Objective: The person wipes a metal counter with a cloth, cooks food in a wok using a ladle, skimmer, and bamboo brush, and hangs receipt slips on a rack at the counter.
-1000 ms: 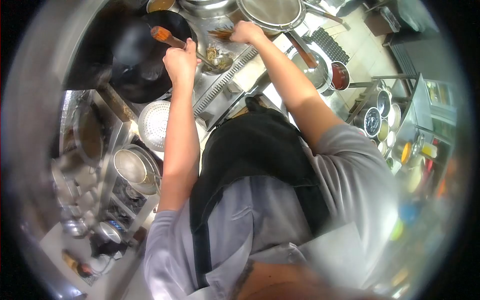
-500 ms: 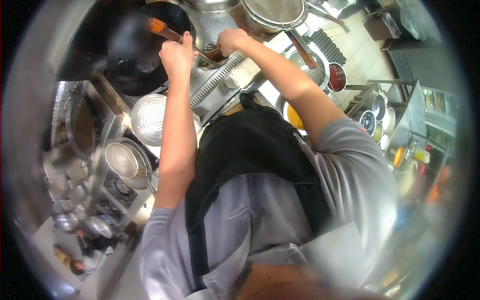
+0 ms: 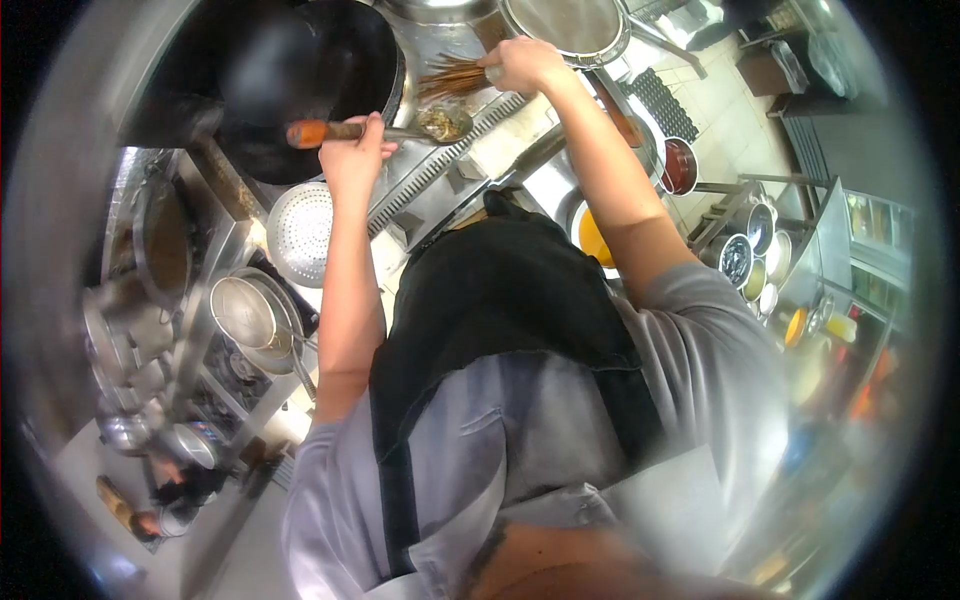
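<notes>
**Bristles now clear of the ladle's bowl, over which they sat half a second ago; handle butt swung round to 9 o'clock.**

Bearings: 12 o'clock straight ahead of the wearer.

- Apron point(image 3: 510, 290): black, nearest item.
- Perforated skimmer point(image 3: 300, 235): pale, round; half past 9 from the apron.
- Left hand point(image 3: 352, 160): at 10 o'clock from the apron, closed round the handle, thumb along the top.
- Ladle point(image 3: 410, 134): orange-tipped handle, bowl at 3 o'clock from the left hand, green-brown bits inside. Whether loose or stuck, cannot tell. Best practice, in judgement: firm wrist, bowl steady and clear of the slotted grille point(image 3: 440, 165) at its 5 o'clock.
- Bristle bundle point(image 3: 452, 78): thin brown sticks, just beside the bowl at its 12 o'clock, tips splayed. Probably works better gathered tight, with short strokes kept inside the rim.
- Right hand point(image 3: 525, 65): gripping the bundle's near end, at its 3 o'clock.
- Wok point(image 3: 375, 55): black, large; 12 o'clock from the left hand.
- Round sieve point(image 3: 570, 22): 1 o'clock from the right hand.
</notes>
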Tool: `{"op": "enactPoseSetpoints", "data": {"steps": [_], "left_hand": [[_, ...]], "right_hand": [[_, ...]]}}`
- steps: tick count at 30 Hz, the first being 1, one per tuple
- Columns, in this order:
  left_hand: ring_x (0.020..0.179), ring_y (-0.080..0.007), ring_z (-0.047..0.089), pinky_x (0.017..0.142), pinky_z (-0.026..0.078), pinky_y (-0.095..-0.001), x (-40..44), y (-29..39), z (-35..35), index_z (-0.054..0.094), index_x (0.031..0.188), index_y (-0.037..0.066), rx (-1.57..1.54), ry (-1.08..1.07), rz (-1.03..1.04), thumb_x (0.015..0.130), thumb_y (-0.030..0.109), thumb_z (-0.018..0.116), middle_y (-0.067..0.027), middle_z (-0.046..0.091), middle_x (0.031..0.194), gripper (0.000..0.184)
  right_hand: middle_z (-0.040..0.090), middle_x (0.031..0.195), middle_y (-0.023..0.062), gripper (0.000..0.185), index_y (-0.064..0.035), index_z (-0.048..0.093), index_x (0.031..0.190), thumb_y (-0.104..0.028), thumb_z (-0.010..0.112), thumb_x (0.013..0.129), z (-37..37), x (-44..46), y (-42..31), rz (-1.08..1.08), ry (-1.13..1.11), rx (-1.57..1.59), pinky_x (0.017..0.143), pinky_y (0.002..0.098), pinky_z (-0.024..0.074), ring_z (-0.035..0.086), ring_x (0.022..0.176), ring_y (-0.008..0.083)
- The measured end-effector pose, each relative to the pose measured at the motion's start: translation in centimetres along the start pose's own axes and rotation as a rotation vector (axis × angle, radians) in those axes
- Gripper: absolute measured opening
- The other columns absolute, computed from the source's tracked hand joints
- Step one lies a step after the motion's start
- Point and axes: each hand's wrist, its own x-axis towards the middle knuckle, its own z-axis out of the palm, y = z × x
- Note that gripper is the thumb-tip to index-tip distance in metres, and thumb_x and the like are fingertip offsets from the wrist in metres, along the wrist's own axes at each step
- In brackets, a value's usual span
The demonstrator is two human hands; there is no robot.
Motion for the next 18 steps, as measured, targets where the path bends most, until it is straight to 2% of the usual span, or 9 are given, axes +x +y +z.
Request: {"op": "enactPoseSetpoints", "data": {"steps": [2, 3, 4, 7, 10, 11, 13, 18], "left_hand": [[0.066, -0.0227, 0.074, 0.058, 0.060, -0.0298, -0.6, -2.9, -0.7, 0.068, 0.103, -0.011, -0.120, 0.018, 0.029, 0.097, 0.017, 0.069, -0.0149, 0.071, 0.079, 0.029], [0.073, -0.0240, 0.075, 0.065, 0.061, -0.0316, -1.4, -3.5, -1.4, 0.067, 0.107, -0.011, -0.151, -0.004, 0.017, 0.099, 0.015, 0.065, -0.0169, 0.072, 0.090, 0.027], [0.073, -0.0240, 0.075, 0.065, 0.061, -0.0316, -2.1, -4.1, -2.1, 0.067, 0.107, -0.011, -0.152, -0.004, 0.016, 0.099, 0.015, 0.065, -0.0169, 0.072, 0.090, 0.027], [0.081, -0.0273, 0.075, 0.076, 0.062, -0.0352, -3.8, -5.5, -4.0, 0.065, 0.113, -0.011, -0.219, -0.051, 0.078, 0.102, 0.014, 0.061, -0.0204, 0.071, 0.107, 0.027], [0.081, -0.0306, 0.075, 0.076, 0.063, -0.0379, -4.8, -7.2, -5.8, 0.064, 0.113, -0.012, -0.303, -0.046, 0.116, 0.102, 0.014, 0.061, -0.0212, 0.070, 0.107, 0.028], [0.082, -0.0348, 0.074, 0.077, 0.063, -0.0427, -5.3, -7.7, -6.2, 0.063, 0.113, -0.012, -0.397, -0.054, 0.138, 0.102, 0.015, 0.061, -0.0230, 0.069, 0.110, 0.029], [0.082, -0.0351, 0.074, 0.079, 0.063, -0.0434, -6.1, -8.4, -6.7, 0.064, 0.112, -0.012, -0.463, -0.010, 0.144, 0.102, 0.014, 0.061, -0.0229, 0.069, 0.109, 0.028], [0.084, -0.0374, 0.074, 0.083, 0.062, -0.0469, -7.6, -8.4, -7.1, 0.064, 0.113, -0.013, -0.530, 0.027, 0.241, 0.102, 0.015, 0.061, -0.0235, 0.069, 0.107, 0.031]], "right_hand": [[0.071, 0.122, 0.0136, 0.051, -0.0318, 0.070, 0.130, -0.027, 0.073, 0.078, 0.4, -0.4, 0.3, 0.026, 0.028, 0.012, 0.100, 0.0425, 0.0530, 0.066, 0.116, 0.0311], [0.071, 0.123, 0.0138, 0.053, -0.0314, 0.070, 0.131, -0.029, 0.073, 0.078, 0.3, -0.9, 0.2, 0.081, 0.046, 0.073, 0.101, 0.0424, 0.0526, 0.066, 0.117, 0.0309], [0.071, 0.124, 0.0139, 0.054, -0.0310, 0.069, 0.131, -0.030, 0.073, 0.078, 0.3, -1.3, 0.2, 0.137, 0.063, 0.134, 0.102, 0.0424, 0.0522, 0.065, 0.118, 0.0307], [0.071, 0.123, 0.0141, 0.056, -0.0299, 0.069, 0.132, -0.033, 0.073, 0.077, 1.5, -1.7, 0.7, 0.218, 0.149, 0.214, 0.102, 0.0417, 0.0520, 0.066, 0.118, 0.0302], [0.072, 0.121, 0.0153, 0.058, -0.0294, 0.068, 0.133, -0.034, 0.073, 0.076, 2.0, -2.3, 0.7, 0.260, 0.268, 0.250, 0.102, 0.0419, 0.0520, 0.067, 0.115, 0.0310], [0.072, 0.121, 0.0153, 0.058, -0.0294, 0.068, 0.133, -0.034, 0.073, 0.076, 2.1, -2.3, 0.9, 0.257, 0.267, 0.247, 0.102, 0.0419, 0.0520, 0.067, 0.115, 0.0310], [0.074, 0.115, 0.0169, 0.057, -0.0292, 0.069, 0.133, -0.035, 0.072, 0.076, 2.3, -2.1, 1.4, 0.297, 0.311, 0.431, 0.100, 0.0418, 0.0527, 0.069, 0.110, 0.0329], [0.074, 0.111, 0.0191, 0.056, -0.0286, 0.069, 0.131, -0.038, 0.072, 0.076, 2.1, -2.2, 2.9, 0.251, 0.408, 0.508, 0.098, 0.0409, 0.0537, 0.070, 0.106, 0.0358]]}}
